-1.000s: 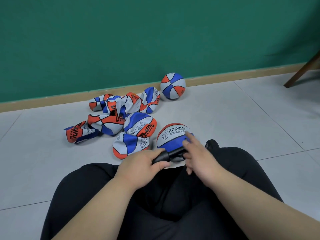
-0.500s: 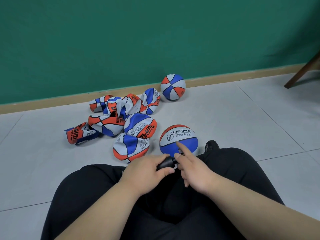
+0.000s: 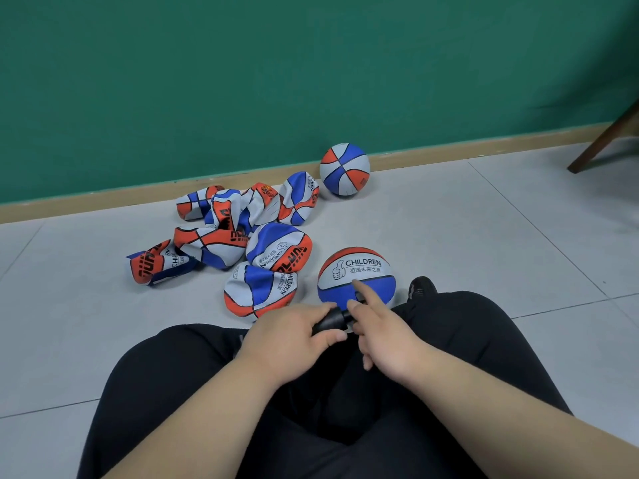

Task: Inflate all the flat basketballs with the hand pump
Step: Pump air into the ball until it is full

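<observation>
A round red, white and blue basketball marked CHILDREN rests on the floor just past my knees. My left hand is closed around the black hand pump, whose tip points at that ball. My right hand pinches the pump's front end, index finger stretched out onto the ball's blue panel. Several flat, crumpled basketballs lie heaped to the left. One more inflated ball sits by the baseboard.
I sit on grey floor tiles with my black-trousered legs crossed in front. A green wall with a tan baseboard runs behind the balls. A wooden chair leg stands at the far right.
The CHILDREN ball has rolled slightly away from my lap, showing more of itself. Both hands have drawn closer together on the pump, the right one sliding back from the ball.
</observation>
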